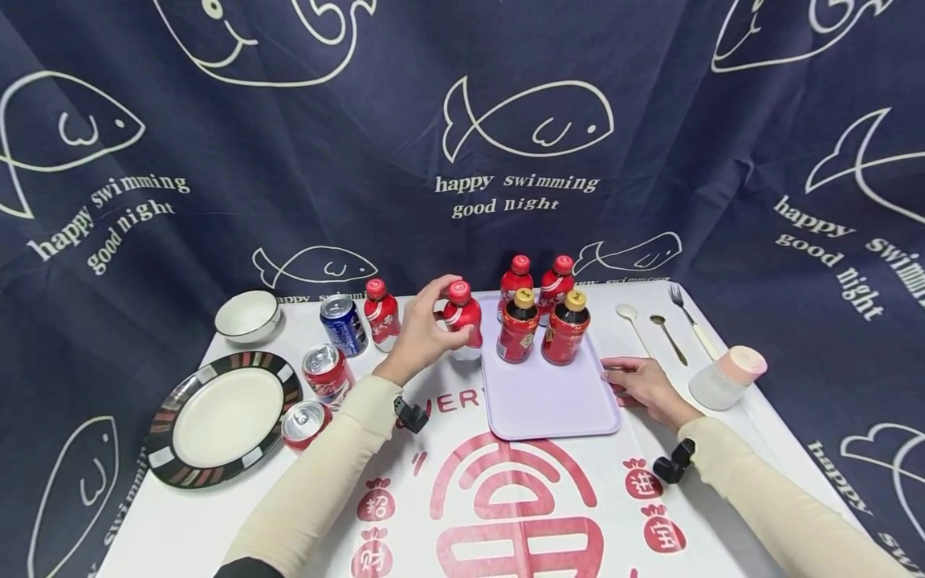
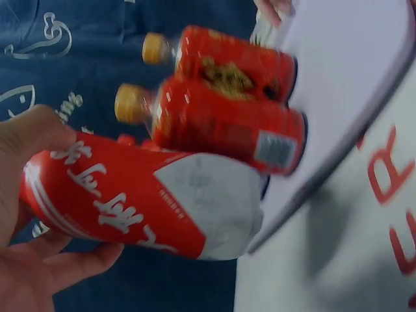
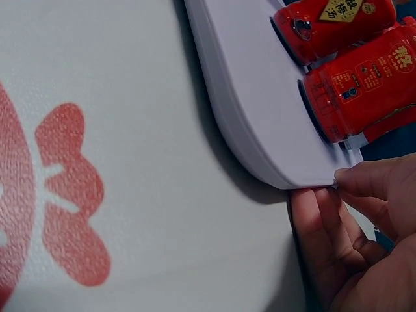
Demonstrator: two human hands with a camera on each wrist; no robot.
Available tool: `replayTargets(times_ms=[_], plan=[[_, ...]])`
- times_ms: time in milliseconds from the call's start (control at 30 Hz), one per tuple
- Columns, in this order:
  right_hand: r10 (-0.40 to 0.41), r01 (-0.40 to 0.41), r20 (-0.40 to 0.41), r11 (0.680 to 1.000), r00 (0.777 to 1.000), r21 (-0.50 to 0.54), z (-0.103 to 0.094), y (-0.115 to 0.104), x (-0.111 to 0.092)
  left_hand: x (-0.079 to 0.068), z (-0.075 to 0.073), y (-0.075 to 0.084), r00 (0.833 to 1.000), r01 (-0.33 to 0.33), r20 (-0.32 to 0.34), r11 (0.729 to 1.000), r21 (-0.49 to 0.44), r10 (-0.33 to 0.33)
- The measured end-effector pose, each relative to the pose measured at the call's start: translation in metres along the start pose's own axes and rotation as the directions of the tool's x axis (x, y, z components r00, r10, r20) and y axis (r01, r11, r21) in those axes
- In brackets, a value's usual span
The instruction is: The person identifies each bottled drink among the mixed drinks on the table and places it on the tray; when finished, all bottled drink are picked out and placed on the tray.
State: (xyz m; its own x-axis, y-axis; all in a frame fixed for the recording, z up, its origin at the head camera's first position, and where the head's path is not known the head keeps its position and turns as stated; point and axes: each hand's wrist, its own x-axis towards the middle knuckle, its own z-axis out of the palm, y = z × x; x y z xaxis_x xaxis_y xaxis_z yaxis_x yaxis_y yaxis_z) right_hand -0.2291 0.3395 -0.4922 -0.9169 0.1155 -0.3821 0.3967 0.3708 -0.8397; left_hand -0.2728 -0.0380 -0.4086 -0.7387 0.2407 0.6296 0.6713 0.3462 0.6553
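Note:
My left hand [image 1: 421,335] grips a red-and-white drink bottle [image 1: 462,317] with a red cap, just left of the lilac tray [image 1: 552,405]. In the left wrist view that bottle [image 2: 130,198] overlaps the tray's edge, its white base pointing toward the tray. On the tray stand two gold-capped red bottles, one on the left [image 1: 517,333] and one on the right [image 1: 565,333]. Behind them are two red-capped bottles [image 1: 555,285], partly hidden. My right hand [image 3: 364,240] pinches the tray's right edge, thumb at the rim and fingers below it.
Left of my left hand stand another red-capped bottle [image 1: 381,313], a blue can [image 1: 343,325] and two red cans [image 1: 328,373]. Farther left are a white bowl [image 1: 248,315] and a dark-rimmed plate [image 1: 169,449]. Two spoons [image 1: 668,339], a fork [image 1: 694,321] and a pink-lidded jar [image 1: 723,381] lie right.

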Motion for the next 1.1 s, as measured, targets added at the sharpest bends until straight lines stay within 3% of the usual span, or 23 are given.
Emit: replayTargets(times_ms=[200,400,600,1100], plan=[[-0.004,0.004,-0.004,1.000,1.000,-0.003,0.000,0.001,0.000,0.003,0.013,0.023,0.983,-0.051,0.166,0.991,-0.127,0.072],[-0.001,0.001,-0.010,1.000,1.000,-0.024,0.001,0.001,0.001,0.005,0.035,0.036,0.957,-0.107,0.256,0.985,-0.138,0.140],[-0.004,0.004,-0.003,1.000,1.000,-0.017,0.000,0.002,0.002,0.006,0.061,0.040,0.942,-0.130,0.296,0.986,-0.107,0.157],[0.000,-0.001,-0.022,0.999,1.000,-0.036,0.001,0.002,0.001,0.010,0.119,0.037,0.931,-0.132,0.337,0.990,-0.055,0.143]])
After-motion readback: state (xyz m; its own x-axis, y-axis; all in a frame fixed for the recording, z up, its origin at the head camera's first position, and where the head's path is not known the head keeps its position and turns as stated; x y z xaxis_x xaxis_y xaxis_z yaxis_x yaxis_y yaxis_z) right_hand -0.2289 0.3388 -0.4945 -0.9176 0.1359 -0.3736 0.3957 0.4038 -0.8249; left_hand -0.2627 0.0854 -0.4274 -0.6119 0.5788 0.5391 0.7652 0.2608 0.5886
